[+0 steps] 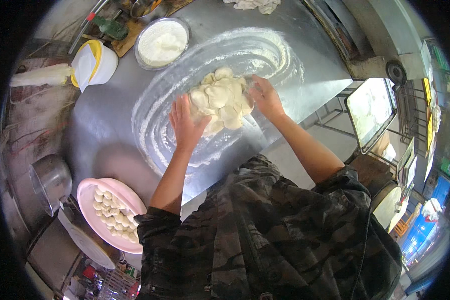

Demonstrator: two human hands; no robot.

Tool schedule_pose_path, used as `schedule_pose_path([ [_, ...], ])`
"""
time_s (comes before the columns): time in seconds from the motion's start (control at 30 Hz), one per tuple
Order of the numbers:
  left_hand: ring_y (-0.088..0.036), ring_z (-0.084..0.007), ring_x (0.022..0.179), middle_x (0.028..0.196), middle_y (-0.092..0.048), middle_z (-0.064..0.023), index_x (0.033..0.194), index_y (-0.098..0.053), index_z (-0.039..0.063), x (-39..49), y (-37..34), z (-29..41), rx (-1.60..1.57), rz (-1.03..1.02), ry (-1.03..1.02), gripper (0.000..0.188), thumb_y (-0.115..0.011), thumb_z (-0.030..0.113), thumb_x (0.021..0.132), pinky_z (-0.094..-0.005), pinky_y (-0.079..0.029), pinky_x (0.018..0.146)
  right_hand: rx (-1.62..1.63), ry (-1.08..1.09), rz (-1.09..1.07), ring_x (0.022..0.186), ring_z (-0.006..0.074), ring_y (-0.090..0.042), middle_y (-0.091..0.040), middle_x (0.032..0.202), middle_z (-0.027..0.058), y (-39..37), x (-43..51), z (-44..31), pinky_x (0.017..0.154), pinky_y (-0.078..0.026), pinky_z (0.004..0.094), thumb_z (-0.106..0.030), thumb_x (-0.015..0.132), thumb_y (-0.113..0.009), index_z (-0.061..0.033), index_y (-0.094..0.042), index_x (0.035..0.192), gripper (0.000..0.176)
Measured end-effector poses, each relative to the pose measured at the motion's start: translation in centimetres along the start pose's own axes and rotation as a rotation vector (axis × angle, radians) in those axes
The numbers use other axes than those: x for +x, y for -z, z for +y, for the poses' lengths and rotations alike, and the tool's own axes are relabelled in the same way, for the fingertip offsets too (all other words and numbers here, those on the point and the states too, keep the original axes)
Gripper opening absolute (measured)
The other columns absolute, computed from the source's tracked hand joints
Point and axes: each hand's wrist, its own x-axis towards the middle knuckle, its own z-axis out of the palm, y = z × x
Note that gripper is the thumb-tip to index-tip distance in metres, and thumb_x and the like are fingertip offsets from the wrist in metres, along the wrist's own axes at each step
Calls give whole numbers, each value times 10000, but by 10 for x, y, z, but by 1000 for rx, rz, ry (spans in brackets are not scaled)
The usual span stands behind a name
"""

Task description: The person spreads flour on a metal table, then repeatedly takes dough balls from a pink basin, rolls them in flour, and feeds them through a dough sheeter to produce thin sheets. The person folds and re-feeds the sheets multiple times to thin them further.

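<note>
A heap of pale dough pieces (221,97), flattened and overlapping, lies on the steel worktop. My left hand (186,122) rests against the heap's near left side, its fingers extended and the thumb spread. On the other side, my right hand (267,98) is held beside the pile with fingers apart and slightly curled; whether its fingertips touch the dough, I cannot tell. Neither hand grips anything. White flour (270,45) is spread in curved streaks on the metal around the dough.
A bowl of flour (162,43) stands beyond the dough, near a white tub (105,63) with a yellow rim. At lower left are a pink basin (88,215) of small dough balls (114,213) and a metal pot (54,183). A tray (371,112) sits on a rack at right.
</note>
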Motion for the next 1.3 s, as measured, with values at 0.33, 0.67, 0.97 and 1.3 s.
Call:
schedule_pose_path([
  [0.33,-88,-448,1598,1725,-133,-227,1660,-98,18,1,-24,16,170,13,-12,1251,-794,614,807,-712,35,1226,-306,365,42,1454,402,-432,-477,1558,169,-64,38,-5,1188,-377,498,-479,914,-733,-140,-579,1482,679],
  [0.67,-141,-487,1566,1689,-197,-240,1629,-185,40,10,-25,21,183,49,13,1223,-862,557,752,-738,-17,1215,-662,421,39,1519,445,-291,-417,1610,146,-101,38,-14,1220,-232,608,-513,1020,-559,-267,-526,1511,550],
  [0.97,-139,-454,1583,1712,-194,-214,1658,-122,22,13,-24,16,232,13,-7,1280,-780,685,782,-754,-33,1201,218,2,-256,1427,311,-463,-504,1560,109,-49,65,-20,1157,-391,447,-500,1076,-505,-166,-538,1506,545],
  [1.3,-96,-446,1597,1733,-155,-173,1672,-78,62,11,-22,17,208,-17,23,1309,-814,662,771,-711,5,1231,-45,95,108,968,267,-699,-729,989,102,-49,-28,-8,872,-548,386,-189,887,-776,-62,-765,974,154],
])
